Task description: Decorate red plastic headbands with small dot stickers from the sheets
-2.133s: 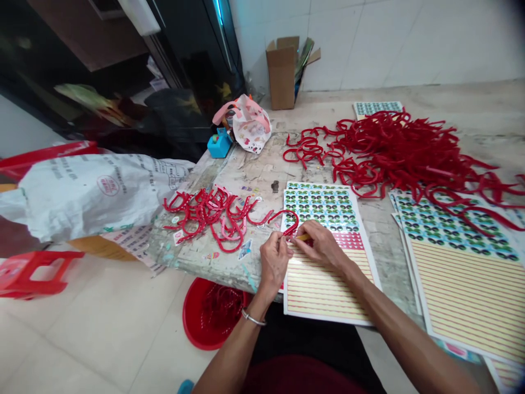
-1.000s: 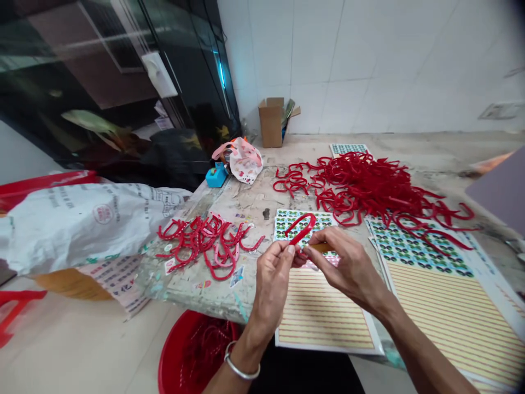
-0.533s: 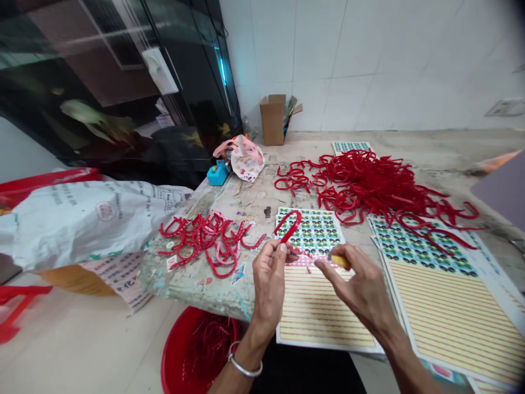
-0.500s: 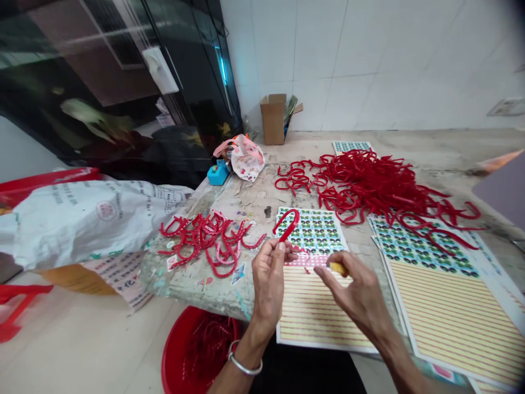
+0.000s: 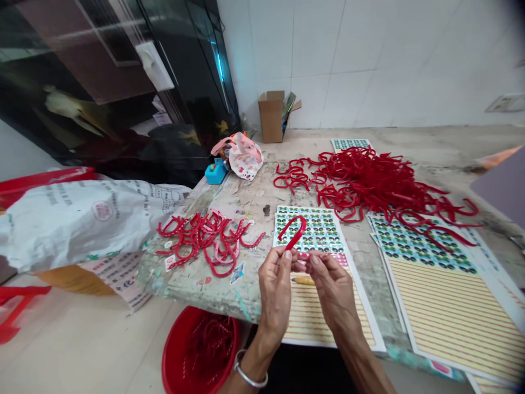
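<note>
A curved red band [image 5: 298, 232] rises from my left hand [image 5: 277, 282], pinched between thumb and fingers. My right hand [image 5: 334, 290] is closed close beside it, its fingertips on a small red piece at the band's lower end. Under both hands lies a printed sheet [image 5: 309, 323] with rows of green and blue pictures, a pink strip and yellow stripes. A yellow tool [image 5: 303, 280] shows below the fingers, between the hands; what supports it is hidden.
Several decorated red bands [image 5: 205, 238] lie at the table's left. A large red heap [image 5: 369, 180] covers the back right, near more printed sheets [image 5: 447, 306]. A red basket [image 5: 168, 350] stands below the edge. Behind are a blue box [image 5: 215, 174] and a carton [image 5: 271, 117].
My right hand has moved left to meet my left hand, and its fingers have closed on the small red piece. The band has tipped slightly to the right.
</note>
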Action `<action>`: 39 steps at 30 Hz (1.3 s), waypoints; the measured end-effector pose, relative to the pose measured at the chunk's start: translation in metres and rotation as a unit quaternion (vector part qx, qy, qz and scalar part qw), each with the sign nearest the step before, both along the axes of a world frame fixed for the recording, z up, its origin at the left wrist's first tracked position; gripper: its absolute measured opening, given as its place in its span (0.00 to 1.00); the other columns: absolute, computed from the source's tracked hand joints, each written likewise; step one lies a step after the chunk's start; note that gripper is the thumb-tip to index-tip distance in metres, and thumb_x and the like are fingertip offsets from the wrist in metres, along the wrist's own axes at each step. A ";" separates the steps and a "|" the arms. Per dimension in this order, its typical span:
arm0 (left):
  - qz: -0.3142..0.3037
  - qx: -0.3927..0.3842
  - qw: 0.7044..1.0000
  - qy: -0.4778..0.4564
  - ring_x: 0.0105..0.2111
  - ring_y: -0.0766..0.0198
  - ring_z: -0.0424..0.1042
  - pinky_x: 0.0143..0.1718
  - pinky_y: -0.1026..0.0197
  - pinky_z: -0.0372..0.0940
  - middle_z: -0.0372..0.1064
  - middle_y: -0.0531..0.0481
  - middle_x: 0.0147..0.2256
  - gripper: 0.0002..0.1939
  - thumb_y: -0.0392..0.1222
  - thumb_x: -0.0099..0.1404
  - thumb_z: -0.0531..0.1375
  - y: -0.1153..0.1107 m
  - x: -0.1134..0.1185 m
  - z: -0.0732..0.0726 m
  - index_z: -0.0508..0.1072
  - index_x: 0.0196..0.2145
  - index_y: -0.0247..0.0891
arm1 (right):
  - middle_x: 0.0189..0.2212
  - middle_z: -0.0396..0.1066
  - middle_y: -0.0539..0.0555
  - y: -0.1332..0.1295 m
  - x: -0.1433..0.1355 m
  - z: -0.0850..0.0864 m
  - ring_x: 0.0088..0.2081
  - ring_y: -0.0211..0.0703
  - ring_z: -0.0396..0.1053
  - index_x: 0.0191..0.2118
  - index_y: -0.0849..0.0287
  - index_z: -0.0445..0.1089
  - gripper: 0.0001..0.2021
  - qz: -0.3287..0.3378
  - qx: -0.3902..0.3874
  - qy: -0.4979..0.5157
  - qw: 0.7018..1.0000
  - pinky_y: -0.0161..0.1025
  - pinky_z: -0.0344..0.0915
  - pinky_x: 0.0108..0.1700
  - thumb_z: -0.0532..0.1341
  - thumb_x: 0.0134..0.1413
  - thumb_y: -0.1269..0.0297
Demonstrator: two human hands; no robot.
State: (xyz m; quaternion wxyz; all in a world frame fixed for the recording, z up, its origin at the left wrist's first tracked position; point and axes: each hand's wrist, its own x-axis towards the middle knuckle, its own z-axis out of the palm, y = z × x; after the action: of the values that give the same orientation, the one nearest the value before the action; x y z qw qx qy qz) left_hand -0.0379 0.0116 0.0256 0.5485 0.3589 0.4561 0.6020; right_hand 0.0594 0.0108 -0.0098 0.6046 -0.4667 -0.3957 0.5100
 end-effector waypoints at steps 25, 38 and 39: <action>-0.019 -0.088 0.994 -0.062 0.27 0.67 0.67 0.35 0.64 0.60 0.72 0.46 0.29 0.12 0.44 0.59 0.59 -0.014 0.001 -0.041 0.75 0.35 0.32 | 0.43 0.68 0.56 0.020 0.026 0.007 0.40 0.42 0.70 0.32 0.58 0.66 0.06 0.145 0.110 -0.274 0.944 0.41 0.68 0.40 0.55 0.57 0.64; -0.032 -0.078 0.995 -0.057 0.29 0.67 0.67 0.37 0.65 0.59 0.70 0.49 0.28 0.09 0.42 0.61 0.57 -0.013 0.003 -0.045 0.73 0.33 0.33 | 0.41 0.67 0.56 0.022 0.023 -0.009 0.38 0.42 0.70 0.32 0.58 0.67 0.06 0.128 0.106 -0.238 0.957 0.42 0.70 0.39 0.57 0.56 0.64; -0.033 -0.078 0.995 -0.057 0.29 0.67 0.67 0.37 0.65 0.59 0.70 0.49 0.28 0.09 0.42 0.61 0.57 -0.013 0.004 -0.045 0.73 0.33 0.33 | 0.40 0.67 0.56 0.022 0.023 -0.010 0.37 0.42 0.70 0.32 0.58 0.67 0.06 0.125 0.108 -0.238 0.957 0.42 0.70 0.39 0.57 0.56 0.63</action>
State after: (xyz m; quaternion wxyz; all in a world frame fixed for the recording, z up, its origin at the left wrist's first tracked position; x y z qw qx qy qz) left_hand -0.0343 -0.0017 -0.0191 0.6193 0.2949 0.4574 0.5660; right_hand 0.0823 0.0328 -0.0194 0.4713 -0.4534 -0.6359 0.4097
